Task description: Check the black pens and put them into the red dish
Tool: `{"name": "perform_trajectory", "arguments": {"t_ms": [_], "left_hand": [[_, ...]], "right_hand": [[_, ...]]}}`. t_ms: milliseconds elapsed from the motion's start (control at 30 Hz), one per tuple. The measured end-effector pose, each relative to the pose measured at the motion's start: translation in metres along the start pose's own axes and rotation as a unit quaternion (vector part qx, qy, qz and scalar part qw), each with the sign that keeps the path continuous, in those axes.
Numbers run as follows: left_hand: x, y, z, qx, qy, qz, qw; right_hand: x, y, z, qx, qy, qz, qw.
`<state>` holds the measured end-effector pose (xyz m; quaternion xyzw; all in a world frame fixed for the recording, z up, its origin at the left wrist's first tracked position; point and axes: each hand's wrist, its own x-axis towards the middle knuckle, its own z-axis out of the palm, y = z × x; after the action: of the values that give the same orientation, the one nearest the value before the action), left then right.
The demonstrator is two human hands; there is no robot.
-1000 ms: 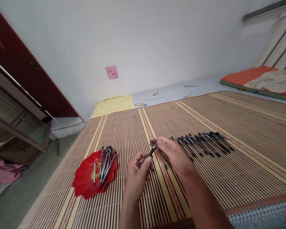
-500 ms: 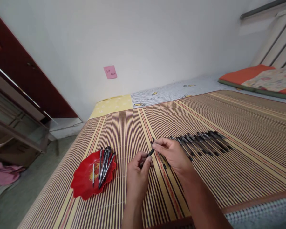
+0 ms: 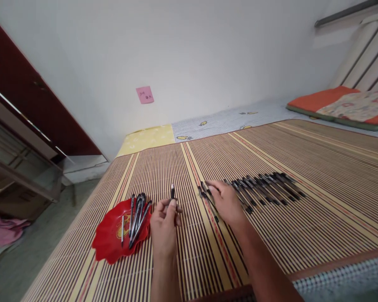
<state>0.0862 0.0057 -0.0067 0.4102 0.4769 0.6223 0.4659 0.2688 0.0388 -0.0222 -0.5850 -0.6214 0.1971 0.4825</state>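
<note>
My left hand (image 3: 164, 220) pinches a dark pen (image 3: 172, 192) with its silver tip pointing up. The lower part of that pen is hidden in the fingers. To the right, my right hand (image 3: 227, 201) is down at a small group of black pens (image 3: 211, 205) on the striped mat. Its thumb and forefinger close around the upper part of one pen there, partly covered by the hand. Left of my left hand lies a red scalloped plate (image 3: 105, 237). Several clear-barrelled pens (image 3: 138, 218) and a thin white refill (image 3: 122, 230) rest on the plate.
A row of several black pens (image 3: 264, 188) lies on the mat (image 3: 321, 180) right of my right hand. Folded orange bedding (image 3: 321, 100) sits at the far right. A pink note (image 3: 145, 95) is stuck to the wall behind. The bed's left side drops to the floor.
My hands have moved apart. The left went left with the pen, whose silver tip now shows upward. The right let go of that pen and came down to the pens on the mat.
</note>
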Motion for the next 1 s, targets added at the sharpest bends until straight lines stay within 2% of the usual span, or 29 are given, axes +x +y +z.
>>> {"name": "perform_trajectory", "arguments": {"t_ms": [133, 267, 400, 500, 600, 700, 867, 1000], "left_hand": [[0.004, -0.002, -0.003, -0.094, 0.009, -0.049, 0.994], [0.002, -0.002, 0.001, -0.113, 0.005, -0.071, 0.991], [0.003, -0.004, 0.001, -0.117, 0.004, -0.072, 0.99], [0.005, -0.006, -0.001, -0.122, 0.006, -0.073, 0.99], [0.006, -0.008, -0.003, -0.137, 0.002, -0.081, 0.987], [0.007, -0.007, -0.003, -0.155, 0.008, -0.091, 0.984], [0.007, -0.005, -0.001, -0.169, 0.019, -0.113, 0.979], [0.007, -0.007, -0.001, -0.171, 0.018, -0.113, 0.979]], "right_hand": [[-0.006, 0.008, 0.025, -0.215, -0.087, -0.024, 0.973], [-0.011, 0.012, 0.046, -0.297, -0.148, -0.027, 0.943], [-0.011, 0.014, 0.053, -0.297, -0.175, -0.05, 0.937], [-0.011, 0.009, 0.051, -0.246, -0.181, -0.078, 0.949], [-0.01, 0.001, 0.044, -0.211, -0.132, -0.071, 0.966], [-0.009, -0.001, 0.042, -0.245, -0.092, -0.045, 0.964], [-0.012, 0.003, 0.049, -0.311, -0.14, -0.056, 0.938], [-0.012, 0.0, 0.051, -0.284, -0.143, -0.052, 0.947]]}}
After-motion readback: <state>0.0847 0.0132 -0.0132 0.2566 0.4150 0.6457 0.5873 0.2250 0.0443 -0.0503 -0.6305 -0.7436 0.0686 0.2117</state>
